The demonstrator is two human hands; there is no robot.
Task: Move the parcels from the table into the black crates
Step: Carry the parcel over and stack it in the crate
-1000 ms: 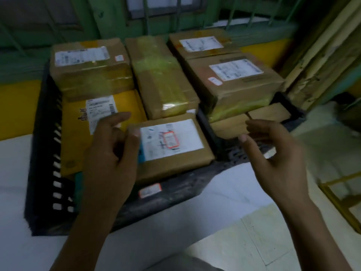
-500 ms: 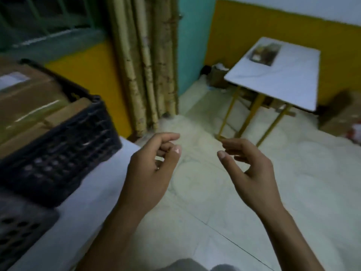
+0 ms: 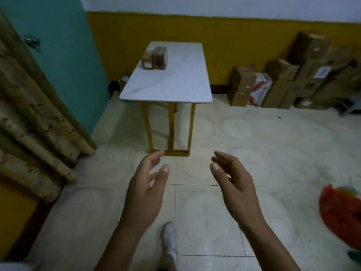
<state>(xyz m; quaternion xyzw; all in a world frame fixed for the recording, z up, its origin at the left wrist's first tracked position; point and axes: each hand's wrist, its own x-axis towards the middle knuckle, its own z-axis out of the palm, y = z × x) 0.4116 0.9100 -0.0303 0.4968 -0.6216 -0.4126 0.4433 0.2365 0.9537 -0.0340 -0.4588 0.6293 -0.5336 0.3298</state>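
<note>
Ahead, parcels (image 3: 155, 58) on table (image 3: 172, 81), well beyond empty left hand (image 3: 145, 194), right hand (image 3: 237, 190)

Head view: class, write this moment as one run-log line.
left hand: open, empty | right hand: open, empty | parcels: far left corner of table | crates: not in view | next: probably walk to table

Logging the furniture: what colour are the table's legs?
The table legs are yellow, under a white marbled top; the head view shows them.
</note>
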